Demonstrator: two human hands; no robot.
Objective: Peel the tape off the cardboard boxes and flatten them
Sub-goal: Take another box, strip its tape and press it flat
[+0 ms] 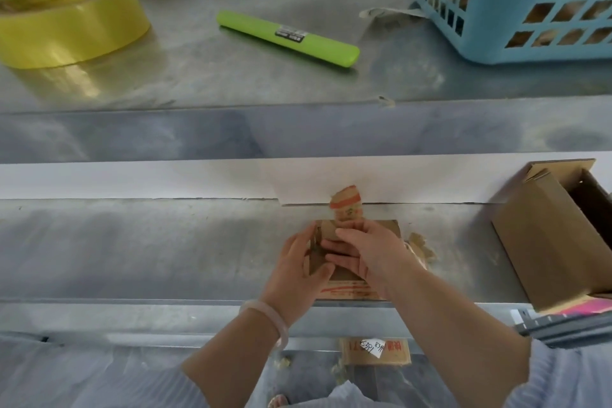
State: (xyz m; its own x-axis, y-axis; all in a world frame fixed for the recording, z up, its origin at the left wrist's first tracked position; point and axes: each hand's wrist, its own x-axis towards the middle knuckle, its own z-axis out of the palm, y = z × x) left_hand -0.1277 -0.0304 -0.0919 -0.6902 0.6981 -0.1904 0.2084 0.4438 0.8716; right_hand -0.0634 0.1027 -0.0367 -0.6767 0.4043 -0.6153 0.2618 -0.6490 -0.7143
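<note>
One yellow tape roll [71,21] sits at ten o'clock. At six o'clock the left hand [298,270] clasps the left wall of a small brown cardboard box [387,226] on the grey metal shelf [165,248]. The right hand [372,252] covers it; I cannot tell its grip. A larger open cardboard box [546,242] stands at three o'clock.

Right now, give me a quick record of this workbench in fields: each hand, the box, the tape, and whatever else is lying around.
left hand: grips the left end of the small box
right hand: lies across the small box's top; grip unclear
tape strip: partly peeled, standing up at the box's far edge
upper shelf: yellow tape roll left, green tool middle, blue basket right
lower shelf: open box on its side, far right
</note>
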